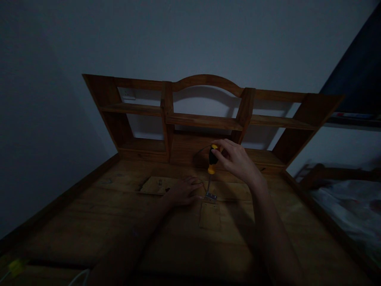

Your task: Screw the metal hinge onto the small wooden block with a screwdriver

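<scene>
My right hand (235,159) grips the top of a black and yellow screwdriver (211,169) with its fingertips. The screwdriver stands nearly upright, its tip down at a small metal hinge (211,196). Under the hinge's near edge is a small square of wood (210,217), and a longer wooden strip (154,185) runs behind it, partly covered by my left hand (185,191). That hand lies flat over the strip with its fingers stretched toward the hinge. Whether a fingertip touches the hinge is too dark to tell.
All this rests on a wooden desk top (113,214). A wooden shelf unit (205,119) with an arched top stands at its back against the wall. Something yellow (16,267) and a white cord (79,277) show at the lower left. Pale plastic (348,210) lies beyond the right edge.
</scene>
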Action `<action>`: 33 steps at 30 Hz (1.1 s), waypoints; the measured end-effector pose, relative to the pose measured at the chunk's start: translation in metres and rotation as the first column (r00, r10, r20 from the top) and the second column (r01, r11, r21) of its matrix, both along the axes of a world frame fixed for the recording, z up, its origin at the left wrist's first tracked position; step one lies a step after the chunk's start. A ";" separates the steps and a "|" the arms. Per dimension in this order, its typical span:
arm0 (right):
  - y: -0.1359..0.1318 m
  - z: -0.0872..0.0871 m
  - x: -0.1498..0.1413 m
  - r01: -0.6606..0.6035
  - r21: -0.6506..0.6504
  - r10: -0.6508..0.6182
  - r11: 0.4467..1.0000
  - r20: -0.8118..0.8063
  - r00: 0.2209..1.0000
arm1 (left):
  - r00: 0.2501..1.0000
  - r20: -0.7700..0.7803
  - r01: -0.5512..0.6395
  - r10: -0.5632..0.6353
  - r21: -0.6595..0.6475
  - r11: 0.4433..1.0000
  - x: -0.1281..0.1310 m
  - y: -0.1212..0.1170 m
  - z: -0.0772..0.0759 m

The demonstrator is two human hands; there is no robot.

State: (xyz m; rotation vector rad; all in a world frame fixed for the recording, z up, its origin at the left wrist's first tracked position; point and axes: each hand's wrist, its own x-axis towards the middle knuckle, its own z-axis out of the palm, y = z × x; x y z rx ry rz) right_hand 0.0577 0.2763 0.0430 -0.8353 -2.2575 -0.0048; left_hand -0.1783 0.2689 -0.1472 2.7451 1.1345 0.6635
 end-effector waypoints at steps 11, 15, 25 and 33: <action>0.002 -0.002 -0.003 0.074 0.042 -0.075 0.996 0.044 0.996 | 0.998 -0.059 -0.015 0.016 0.026 1.000 0.002 -0.003 0.005; 0.003 -0.003 -0.003 0.059 0.033 -0.060 0.998 0.027 0.998 | 0.999 -0.045 -0.001 0.001 0.016 1.000 0.003 -0.003 0.005; -0.001 -0.001 -0.004 0.060 0.005 -0.060 0.998 0.032 0.998 | 0.997 -0.077 -0.026 0.027 0.016 1.000 0.001 -0.002 0.002; 0.002 -0.003 -0.005 0.134 0.057 -0.136 0.989 0.044 0.990 | 0.995 -0.086 -0.049 0.050 0.010 0.999 0.001 0.000 -0.002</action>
